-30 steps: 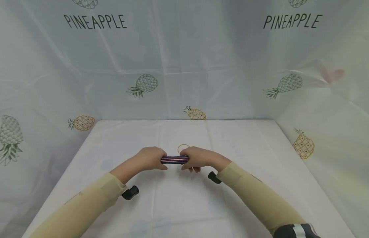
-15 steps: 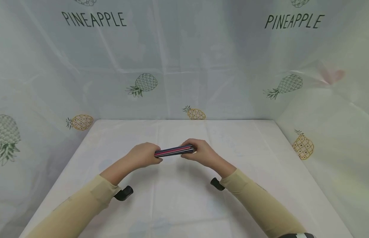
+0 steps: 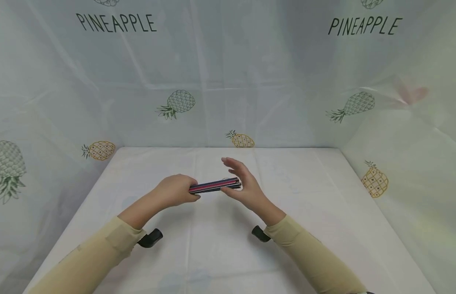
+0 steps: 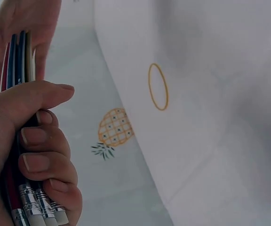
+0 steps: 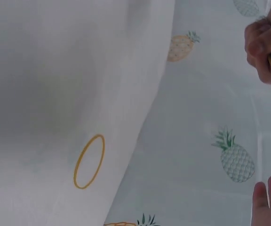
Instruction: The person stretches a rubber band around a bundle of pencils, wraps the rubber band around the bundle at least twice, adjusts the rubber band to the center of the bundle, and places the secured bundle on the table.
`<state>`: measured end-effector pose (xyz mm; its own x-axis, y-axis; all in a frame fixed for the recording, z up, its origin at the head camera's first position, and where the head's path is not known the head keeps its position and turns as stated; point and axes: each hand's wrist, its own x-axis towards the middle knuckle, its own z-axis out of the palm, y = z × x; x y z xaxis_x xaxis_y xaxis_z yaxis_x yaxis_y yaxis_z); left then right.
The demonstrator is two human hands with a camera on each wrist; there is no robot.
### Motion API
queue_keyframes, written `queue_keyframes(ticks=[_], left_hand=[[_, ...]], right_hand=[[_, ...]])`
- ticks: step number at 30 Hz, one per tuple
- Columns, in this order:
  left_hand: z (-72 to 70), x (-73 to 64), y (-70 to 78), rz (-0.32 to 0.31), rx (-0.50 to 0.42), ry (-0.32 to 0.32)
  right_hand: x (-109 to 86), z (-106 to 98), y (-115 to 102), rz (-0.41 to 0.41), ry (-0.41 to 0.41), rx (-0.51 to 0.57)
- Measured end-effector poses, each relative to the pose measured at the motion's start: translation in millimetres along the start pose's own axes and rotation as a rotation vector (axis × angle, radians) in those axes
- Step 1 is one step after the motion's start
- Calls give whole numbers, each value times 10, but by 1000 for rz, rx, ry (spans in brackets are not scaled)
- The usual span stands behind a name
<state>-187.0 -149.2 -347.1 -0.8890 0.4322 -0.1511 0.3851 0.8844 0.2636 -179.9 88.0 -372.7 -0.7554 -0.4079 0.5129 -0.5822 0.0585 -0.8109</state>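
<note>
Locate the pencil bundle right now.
In the head view, the pencil bundle is just below frame centre, over the white table, gripped by the left hand, its right end inside the open curve of the right hand.

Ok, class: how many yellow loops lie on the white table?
1: the yellow loop lies on the white table, apart from the pencils in the left hand. More may be hidden.
</note>
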Motion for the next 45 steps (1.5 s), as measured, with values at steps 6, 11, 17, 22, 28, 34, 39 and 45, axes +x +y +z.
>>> queue_keyframes(ticks=[6, 11, 17, 22, 28, 34, 39, 45], left_hand=[[-38, -2, 81, 35, 49, 10], [-54, 13, 128, 26, 84, 15], [-74, 27, 177, 11, 93, 11], [-82, 31, 196, 9, 107, 8], [-65, 50, 221, 13, 95, -5], [-6, 70, 247, 2, 0, -49], [11, 71, 277, -23, -47, -78], [1, 75, 273, -19, 13, -58]], right_hand=[[-38, 77, -149, 15, 42, -4], [-53, 114, -122, 30, 77, 54], [-54, 125, -101, 50, 95, 83], [-66, 123, -73, 52, 85, 73], [-91, 144, -55, 12, 98, 67], [-106, 188, -32, -151, 195, 28], [-105, 220, -20, -299, 275, 10], [-101, 207, -74, -284, 257, -29]])
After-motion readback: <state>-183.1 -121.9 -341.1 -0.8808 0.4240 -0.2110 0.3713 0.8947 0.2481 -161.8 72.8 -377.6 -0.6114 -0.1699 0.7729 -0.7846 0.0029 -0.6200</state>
